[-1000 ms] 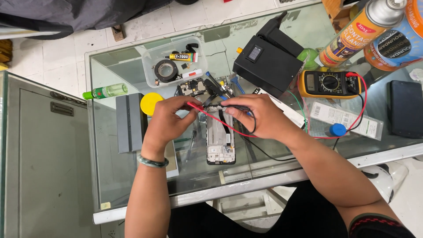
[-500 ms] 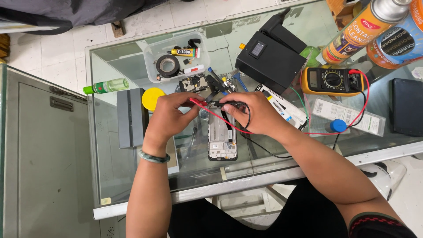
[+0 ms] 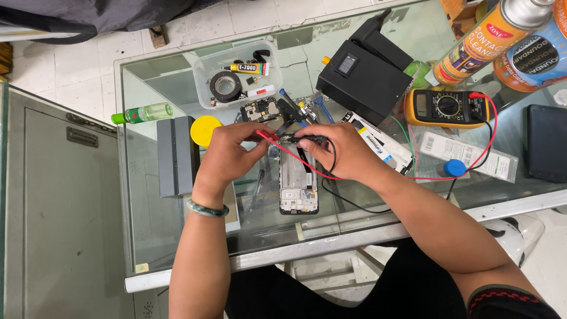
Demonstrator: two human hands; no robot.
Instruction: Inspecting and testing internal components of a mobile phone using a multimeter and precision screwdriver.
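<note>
An opened phone frame (image 3: 299, 184) lies flat on the glass table (image 3: 177, 236). My left hand (image 3: 227, 155) pinches the red probe (image 3: 267, 136) just above the phone's top end. My right hand (image 3: 342, 150) grips the black probe (image 3: 306, 139), its tip meeting the red one. Red and black leads (image 3: 413, 177) run right to a yellow multimeter (image 3: 447, 107). A small circuit board (image 3: 260, 110) lies just beyond my fingers.
A clear tray (image 3: 204, 88) with a tape roll and a glue tube sits at the back. A black box (image 3: 365, 77), spray cans (image 3: 484, 38), a green bottle (image 3: 142, 112), a grey block (image 3: 176, 155), a yellow disc (image 3: 204, 130) and a dark phone (image 3: 547, 150) surround the work.
Both hands stay over the phone's top end. The probe tips have drawn closer together and now meet between my fingers.
</note>
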